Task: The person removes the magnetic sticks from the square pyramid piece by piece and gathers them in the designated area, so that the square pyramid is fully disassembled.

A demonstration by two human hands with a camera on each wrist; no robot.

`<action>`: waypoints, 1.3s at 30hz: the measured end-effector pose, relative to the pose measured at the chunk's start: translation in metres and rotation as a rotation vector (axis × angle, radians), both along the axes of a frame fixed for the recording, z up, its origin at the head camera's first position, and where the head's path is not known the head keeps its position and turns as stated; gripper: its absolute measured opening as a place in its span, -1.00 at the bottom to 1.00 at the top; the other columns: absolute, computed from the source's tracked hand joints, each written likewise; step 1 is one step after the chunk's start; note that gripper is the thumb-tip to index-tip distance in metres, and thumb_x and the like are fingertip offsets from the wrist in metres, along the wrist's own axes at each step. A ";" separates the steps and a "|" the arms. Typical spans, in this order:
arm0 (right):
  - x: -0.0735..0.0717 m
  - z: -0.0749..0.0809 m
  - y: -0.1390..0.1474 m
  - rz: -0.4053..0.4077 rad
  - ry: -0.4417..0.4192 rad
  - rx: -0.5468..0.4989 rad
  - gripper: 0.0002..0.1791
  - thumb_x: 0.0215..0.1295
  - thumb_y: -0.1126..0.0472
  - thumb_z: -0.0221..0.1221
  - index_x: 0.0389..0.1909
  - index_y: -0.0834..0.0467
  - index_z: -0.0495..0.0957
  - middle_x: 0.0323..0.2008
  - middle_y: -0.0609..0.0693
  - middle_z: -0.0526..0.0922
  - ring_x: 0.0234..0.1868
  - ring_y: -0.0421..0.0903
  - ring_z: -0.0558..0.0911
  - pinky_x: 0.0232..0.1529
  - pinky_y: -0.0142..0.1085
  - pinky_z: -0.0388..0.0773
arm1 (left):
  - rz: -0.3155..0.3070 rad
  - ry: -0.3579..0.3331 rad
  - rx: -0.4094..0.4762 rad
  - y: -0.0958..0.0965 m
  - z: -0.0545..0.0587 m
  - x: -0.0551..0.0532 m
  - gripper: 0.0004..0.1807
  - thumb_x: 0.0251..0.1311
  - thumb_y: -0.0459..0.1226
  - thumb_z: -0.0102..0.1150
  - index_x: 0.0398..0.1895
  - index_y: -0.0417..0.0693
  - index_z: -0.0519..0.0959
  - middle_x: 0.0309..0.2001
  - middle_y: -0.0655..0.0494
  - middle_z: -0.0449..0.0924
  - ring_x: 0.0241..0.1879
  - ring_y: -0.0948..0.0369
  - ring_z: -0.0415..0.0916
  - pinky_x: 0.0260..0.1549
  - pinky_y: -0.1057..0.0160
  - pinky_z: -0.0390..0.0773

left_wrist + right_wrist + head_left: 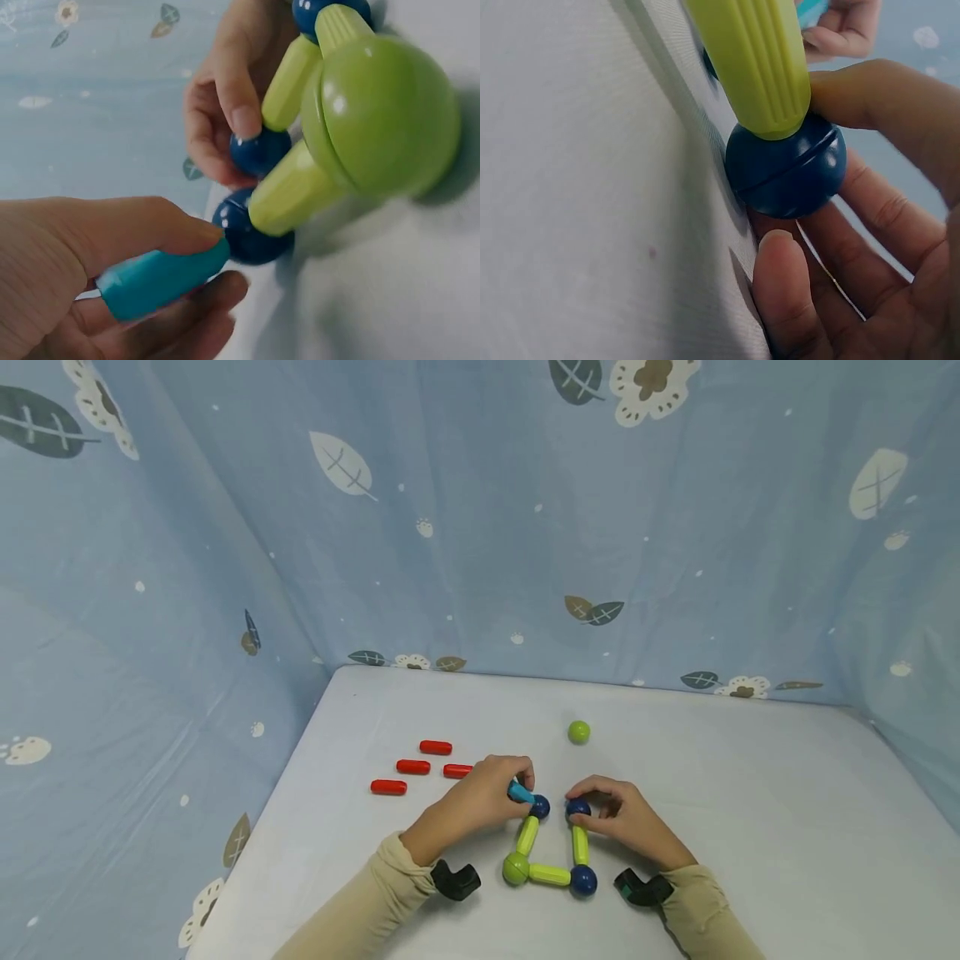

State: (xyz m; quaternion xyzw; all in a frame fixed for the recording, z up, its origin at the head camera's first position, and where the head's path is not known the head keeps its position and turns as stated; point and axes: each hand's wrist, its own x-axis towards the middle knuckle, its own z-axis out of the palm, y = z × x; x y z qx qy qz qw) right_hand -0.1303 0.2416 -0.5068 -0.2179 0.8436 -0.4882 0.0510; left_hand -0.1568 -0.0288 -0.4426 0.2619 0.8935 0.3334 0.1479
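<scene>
A three-sided frame of yellow-green rods [549,875] and balls lies on the table, with a green ball [516,867] at its near left corner and a dark blue ball [583,881] at its near right. My left hand [480,795] pinches a turquoise rod [161,281] between thumb and fingers. That rod's end meets the far left dark blue ball [251,229]. With thumb and fingertips, my right hand [626,814] holds the far right dark blue ball [787,169], which sits on the end of a yellow-green rod [757,67].
Several red rods [388,787] lie left of my left hand, one partly behind it. A loose green ball [579,732] sits farther back on the white table [787,827]. Blue patterned cloth [487,552] hangs behind and at the sides.
</scene>
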 end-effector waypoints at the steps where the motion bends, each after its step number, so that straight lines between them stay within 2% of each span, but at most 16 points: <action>1: 0.000 0.000 0.000 0.007 -0.001 -0.002 -0.70 0.28 0.19 0.42 0.02 0.03 0.69 -0.03 -0.03 0.75 -0.16 -0.30 0.61 -0.35 -0.39 0.58 | 0.004 0.000 -0.001 -0.002 -0.001 0.000 -0.78 0.19 -0.29 0.45 -0.34 0.14 0.54 -0.36 0.32 0.57 -0.35 0.29 0.45 -0.39 0.40 0.49; 5: -0.001 0.000 -0.003 0.036 0.031 -0.018 -0.69 0.28 0.27 0.41 0.04 0.07 0.69 -0.01 0.02 0.75 -0.24 -0.26 0.59 -0.42 -0.40 0.54 | 0.002 0.033 -0.026 -0.010 -0.006 0.000 -0.80 0.17 -0.27 0.48 -0.36 0.13 0.59 -0.36 0.32 0.63 -0.33 0.32 0.47 -0.30 0.38 0.49; 10: -0.005 0.003 -0.014 0.036 0.081 0.004 -0.69 0.24 0.16 0.46 0.01 0.00 0.71 -0.02 -0.10 0.74 -0.10 -0.21 0.65 -0.13 -0.41 0.61 | -0.014 0.077 -0.081 -0.014 -0.010 0.001 -0.85 0.17 -0.23 0.50 -0.29 0.10 0.67 -0.30 0.28 0.71 -0.26 0.34 0.52 -0.19 0.35 0.53; 12: -0.008 0.003 -0.021 0.049 0.067 0.007 -0.68 0.24 0.10 0.46 0.01 -0.02 0.71 -0.01 -0.15 0.74 0.02 -0.18 0.68 0.01 -0.38 0.62 | -0.023 0.083 -0.092 -0.014 -0.011 0.001 -0.87 0.18 -0.23 0.50 -0.24 0.08 0.71 -0.27 0.27 0.73 -0.25 0.35 0.53 -0.18 0.35 0.54; 21: -0.014 0.000 -0.035 0.106 0.003 -0.004 -0.67 0.28 0.06 0.42 0.06 -0.06 0.72 0.03 -0.17 0.77 0.12 -0.25 0.68 0.19 -0.34 0.59 | -0.082 0.082 -0.068 -0.012 -0.014 0.000 -0.90 0.21 -0.25 0.47 -0.21 0.05 0.79 -0.26 0.33 0.74 -0.27 0.43 0.51 -0.17 0.43 0.53; 30: -0.014 -0.002 -0.037 0.128 0.028 -0.013 -0.70 0.29 0.07 0.42 0.04 -0.11 0.71 0.00 -0.16 0.76 0.09 -0.25 0.68 0.19 -0.33 0.59 | -0.102 0.100 -0.104 -0.010 -0.015 0.000 -0.88 0.21 -0.22 0.48 -0.20 0.06 0.78 -0.26 0.33 0.72 -0.27 0.42 0.50 -0.18 0.43 0.52; 34: -0.014 -0.002 -0.036 0.117 0.019 -0.004 -0.70 0.27 0.04 0.44 0.01 -0.11 0.71 -0.01 -0.19 0.76 0.08 -0.27 0.68 0.18 -0.33 0.59 | -0.091 0.158 -0.150 -0.016 -0.018 0.003 -0.88 0.22 -0.23 0.47 -0.20 0.08 0.75 -0.24 0.30 0.69 -0.23 0.38 0.52 -0.15 0.40 0.55; 39: -0.013 0.000 -0.037 0.112 0.018 0.002 -0.70 0.26 0.03 0.44 0.00 -0.12 0.72 -0.02 -0.20 0.76 0.08 -0.27 0.68 0.19 -0.34 0.58 | -0.030 0.244 -0.168 -0.037 -0.021 0.008 -0.88 0.20 -0.24 0.48 -0.23 0.10 0.74 -0.25 0.31 0.68 -0.20 0.33 0.53 -0.15 0.38 0.58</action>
